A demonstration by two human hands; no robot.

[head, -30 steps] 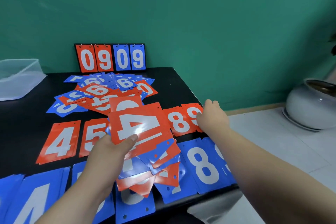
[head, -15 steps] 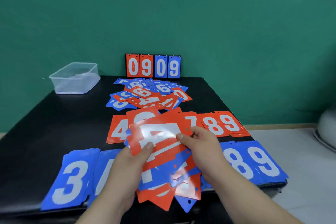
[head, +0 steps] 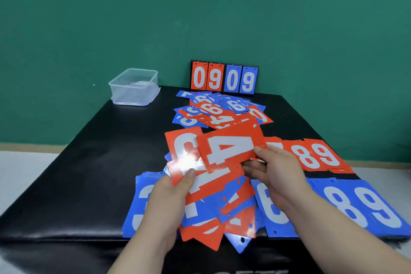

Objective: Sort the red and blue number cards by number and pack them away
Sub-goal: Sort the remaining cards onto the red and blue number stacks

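1. Two sorted rows lie on the tabletop (head: pixel 89 162) in the head view. The red piles (head: pixel 315 155), showing 8 and 9, are nearer the scoreboard (head: pixel 224 78). The blue piles (head: pixel 355 204), showing 3, 6, 8 and 9, are farther from it. The hands hide the other piles.
2. One unsorted heap (head: pixel 220 111) of red and blue cards lies just in front of the scoreboard.
3. The left hand (head: pixel 164 202) grips a loose fan of mixed cards (head: pixel 213 202), thumb pressed on top, above the blue row.
4. The right hand (head: pixel 278 173) pinches the red 4 card (head: pixel 231 149) at its edge, thumb above and fingers beneath. The card lies atop the fan.
5. The clear box (head: pixel 133 88) stands left of the scoreboard, apart from every card.
6. Sorting looks partway done: the fan and the heap remain, and packing seems not yet begun.
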